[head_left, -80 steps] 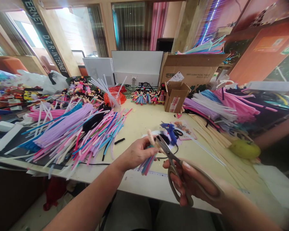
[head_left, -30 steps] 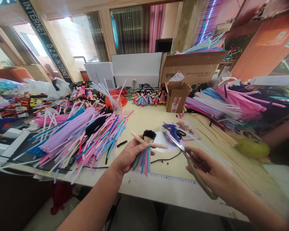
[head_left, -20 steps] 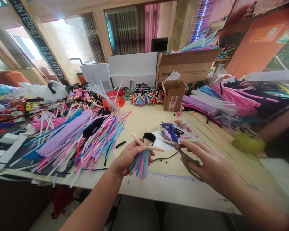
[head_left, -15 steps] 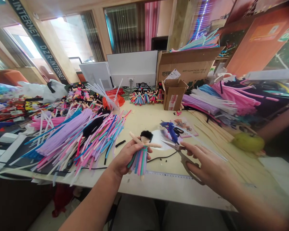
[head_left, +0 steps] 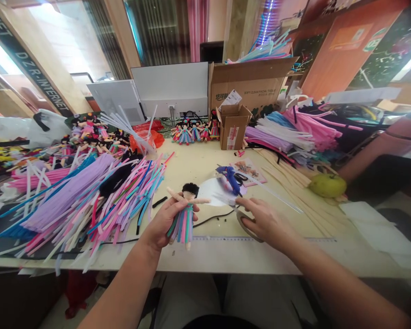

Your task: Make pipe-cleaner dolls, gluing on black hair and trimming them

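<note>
My left hand [head_left: 162, 219] is closed around a small pipe-cleaner doll [head_left: 183, 226] with black curly hair, outstretched cream arms and a striped skirt of pink, blue, purple and green. My right hand [head_left: 270, 224] grips a pair of scissors [head_left: 245, 224] by the handles; their blades are smeared by motion and point left, over a white round sheet [head_left: 210, 192]. Just beyond the scissors lies a blue glue gun [head_left: 231, 179]. A thin black pipe cleaner [head_left: 214, 218] and a few black snippets rest between the hands.
Bundled pipe cleaners [head_left: 68, 196] cover the left of the table, with more [head_left: 281, 132] at the right. Finished dolls [head_left: 192, 132] stand by a small cardboard box [head_left: 234, 128]. A ruler [head_left: 222, 238] lies near the front edge. A green fruit [head_left: 328, 185] sits at right.
The whole view has shifted, so the scene appears further left. My right hand has turned with the scissors, whose blades now blur. My left hand keeps hold of the doll.
</note>
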The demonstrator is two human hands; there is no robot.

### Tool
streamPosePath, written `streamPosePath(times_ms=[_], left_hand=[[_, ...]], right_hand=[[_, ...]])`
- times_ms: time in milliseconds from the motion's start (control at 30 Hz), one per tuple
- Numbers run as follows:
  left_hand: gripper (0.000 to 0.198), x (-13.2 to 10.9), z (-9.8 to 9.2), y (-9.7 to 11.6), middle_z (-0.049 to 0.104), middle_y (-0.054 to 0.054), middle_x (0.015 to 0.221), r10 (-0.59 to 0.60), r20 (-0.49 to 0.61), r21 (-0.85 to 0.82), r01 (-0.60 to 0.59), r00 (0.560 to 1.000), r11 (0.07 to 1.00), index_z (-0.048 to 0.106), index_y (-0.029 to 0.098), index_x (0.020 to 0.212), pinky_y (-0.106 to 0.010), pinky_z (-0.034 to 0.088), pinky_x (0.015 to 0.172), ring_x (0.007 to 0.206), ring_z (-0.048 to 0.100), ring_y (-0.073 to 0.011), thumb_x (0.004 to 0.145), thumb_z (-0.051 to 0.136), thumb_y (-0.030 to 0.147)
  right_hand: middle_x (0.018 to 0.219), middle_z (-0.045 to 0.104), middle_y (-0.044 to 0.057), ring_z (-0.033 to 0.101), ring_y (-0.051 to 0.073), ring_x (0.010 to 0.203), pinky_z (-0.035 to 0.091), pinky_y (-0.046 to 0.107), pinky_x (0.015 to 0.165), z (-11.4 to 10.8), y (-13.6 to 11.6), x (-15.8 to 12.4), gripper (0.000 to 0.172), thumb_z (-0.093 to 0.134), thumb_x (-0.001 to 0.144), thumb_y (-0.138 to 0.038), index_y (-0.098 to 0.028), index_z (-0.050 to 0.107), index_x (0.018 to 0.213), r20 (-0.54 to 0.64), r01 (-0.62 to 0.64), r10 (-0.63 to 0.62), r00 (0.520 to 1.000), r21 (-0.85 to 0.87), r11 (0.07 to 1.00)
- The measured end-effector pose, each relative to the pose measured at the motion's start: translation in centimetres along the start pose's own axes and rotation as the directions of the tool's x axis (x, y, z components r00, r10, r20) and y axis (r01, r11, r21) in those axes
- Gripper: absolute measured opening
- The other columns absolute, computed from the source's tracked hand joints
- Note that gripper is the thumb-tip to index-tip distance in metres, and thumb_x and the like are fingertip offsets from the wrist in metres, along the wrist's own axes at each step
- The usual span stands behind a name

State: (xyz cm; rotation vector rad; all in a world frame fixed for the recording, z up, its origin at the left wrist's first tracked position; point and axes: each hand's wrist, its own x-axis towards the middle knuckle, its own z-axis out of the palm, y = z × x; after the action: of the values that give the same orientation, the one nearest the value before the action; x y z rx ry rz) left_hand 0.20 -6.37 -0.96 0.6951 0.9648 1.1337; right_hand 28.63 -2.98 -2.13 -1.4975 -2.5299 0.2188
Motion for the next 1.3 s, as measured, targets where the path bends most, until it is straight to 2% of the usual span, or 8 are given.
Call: streamPosePath(times_ms=[67,267,500,667,767,867,967,1300], left_hand=[[0.025,0.0,-0.1,0.0,0.071,-0.008,0.086,-0.004,-0.004,0.001,0.004,1.000,1.000,0.053,0.016,0.096,-0.027,0.056,0.060,0.068,0.070,-0.0175,0.082,0.068,0.030],[0.023,0.3,0.0,-0.1,0.071,-0.007,0.085,-0.014,0.004,-0.005,0.014,1.000,1.000,0.052,0.017,0.096,-0.027,0.056,0.062,0.068,0.069,-0.0173,0.083,0.067,0.029],[0.028,0.4,-0.5,-0.4,0.071,-0.007,0.084,-0.036,-0.012,-0.009,0.036,0.999,0.999,0.052,0.016,0.098,-0.027,0.055,0.061,0.068,0.069,-0.0177,0.081,0.069,0.030],[0.029,0.4,-0.2,-0.5,0.072,-0.008,0.086,-0.034,-0.020,0.024,0.035,0.999,0.999,0.053,0.016,0.095,-0.027,0.055,0.062,0.068,0.070,-0.0184,0.079,0.071,0.031],[0.033,0.3,0.4,-0.9,0.072,-0.009,0.087,-0.047,0.012,0.042,0.046,0.999,0.998,0.053,0.015,0.098,-0.028,0.054,0.065,0.071,0.070,-0.0191,0.077,0.073,0.032],[0.044,0.1,1.2,-1.4,0.071,-0.009,0.091,-0.057,0.068,0.072,0.052,0.996,0.996,0.050,0.016,0.111,-0.029,0.053,0.068,0.075,0.070,-0.0196,0.078,0.073,0.033],[0.052,-0.1,2.0,-1.7,0.069,-0.009,0.095,-0.044,0.093,0.132,0.031,0.995,0.991,0.047,0.016,0.121,-0.031,0.054,0.071,0.079,0.069,-0.0198,0.079,0.072,0.034],[0.049,-0.4,3.6,-1.8,0.065,-0.011,0.108,0.030,0.153,0.165,-0.055,0.988,0.985,0.053,0.016,0.120,-0.034,0.054,0.078,0.091,0.066,-0.0218,0.079,0.072,0.034]], right_hand=[[0.096,0.068,0.009,0.064,0.024,0.089,0.047,0.033,0.078,0.2,-0.3,0.5,0.037,0.055,0.083,-0.022,-0.021,0.063,0.119,0.073,0.017,-0.016,0.997,-0.005,1.000],[0.098,0.068,0.010,0.063,0.024,0.094,0.047,0.033,0.081,0.5,0.1,0.7,0.036,0.054,0.084,-0.022,-0.020,0.062,0.119,0.050,0.019,-0.017,0.999,-0.037,0.999],[0.107,0.069,0.012,0.063,0.026,0.099,0.049,0.037,0.084,1.3,4.6,-2.8,0.039,0.052,0.084,-0.027,-0.016,0.056,0.121,-0.088,-0.073,0.071,0.994,-0.021,0.997],[0.103,0.068,0.012,0.064,0.027,0.087,0.048,0.039,0.079,0.6,6.5,-4.6,0.033,0.052,0.087,-0.030,-0.018,0.063,0.116,-0.067,-0.084,0.074,0.995,-0.152,0.985],[0.107,0.066,0.011,0.063,0.025,0.086,0.047,0.039,0.079,-0.6,4.4,-3.8,0.030,0.049,0.089,-0.029,-0.021,0.066,0.113,-0.150,-0.081,0.069,0.986,-0.074,0.994],[0.102,0.067,0.007,0.062,0.022,0.096,0.047,0.035,0.085,-1.8,0.5,-2.0,0.024,0.047,0.093,-0.029,-0.023,0.068,0.102,-0.207,-0.004,0.057,0.977,0.251,0.968],[0.085,0.067,0.002,0.061,0.018,0.083,0.046,0.030,0.075,-2.6,-3.3,0.0,0.020,0.051,0.092,-0.034,-0.022,0.067,0.087,-0.185,0.003,0.094,0.978,0.466,0.885],[0.053,0.048,-0.004,0.042,0.010,0.052,0.028,0.024,0.049,-1.0,-6.9,3.5,0.038,0.062,0.082,-0.050,-0.018,0.058,0.062,-0.048,-0.116,0.178,0.983,0.590,0.799]])
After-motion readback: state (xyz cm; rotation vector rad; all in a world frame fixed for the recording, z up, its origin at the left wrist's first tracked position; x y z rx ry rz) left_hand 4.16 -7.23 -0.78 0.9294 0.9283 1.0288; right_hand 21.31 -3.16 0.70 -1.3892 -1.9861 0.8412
